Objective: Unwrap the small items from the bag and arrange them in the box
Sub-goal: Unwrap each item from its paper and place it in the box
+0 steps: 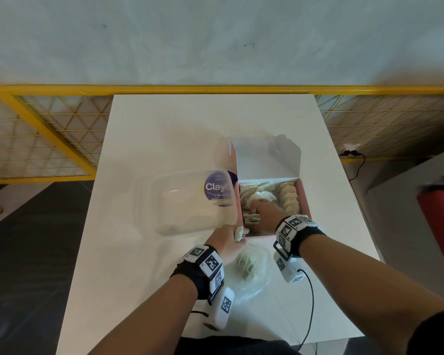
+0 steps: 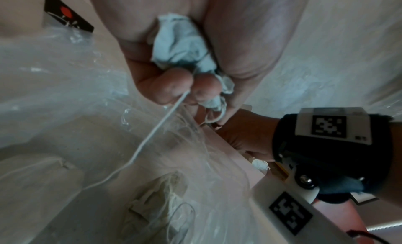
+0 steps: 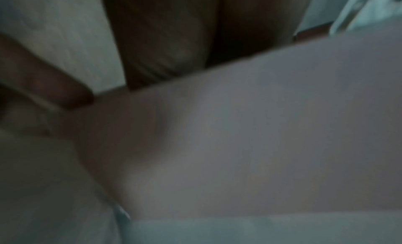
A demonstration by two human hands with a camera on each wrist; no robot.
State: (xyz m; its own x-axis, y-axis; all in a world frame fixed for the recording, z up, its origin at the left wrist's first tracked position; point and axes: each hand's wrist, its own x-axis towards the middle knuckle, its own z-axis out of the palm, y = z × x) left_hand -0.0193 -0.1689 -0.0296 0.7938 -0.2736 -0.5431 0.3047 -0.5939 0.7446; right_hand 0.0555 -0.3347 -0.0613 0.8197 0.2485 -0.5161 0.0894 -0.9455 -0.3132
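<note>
**Setting a Piece Into the Box**

The right hand point(image 1: 263, 213) reached down among the small items point(image 1: 289, 197) in the box point(image 1: 304, 198) — its grip could not be told. The left hand point(image 1: 230, 239) clutched a crumpled wrapper point(image 2: 180, 46) above the bag point(image 1: 251, 272). Best to seat each piece snugly against its row — no crushing.

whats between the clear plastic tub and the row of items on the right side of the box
In the head view, the box's pink left wall comes first, then loose items piled inside, with the right hand reaching among them, before the row of items.
</note>
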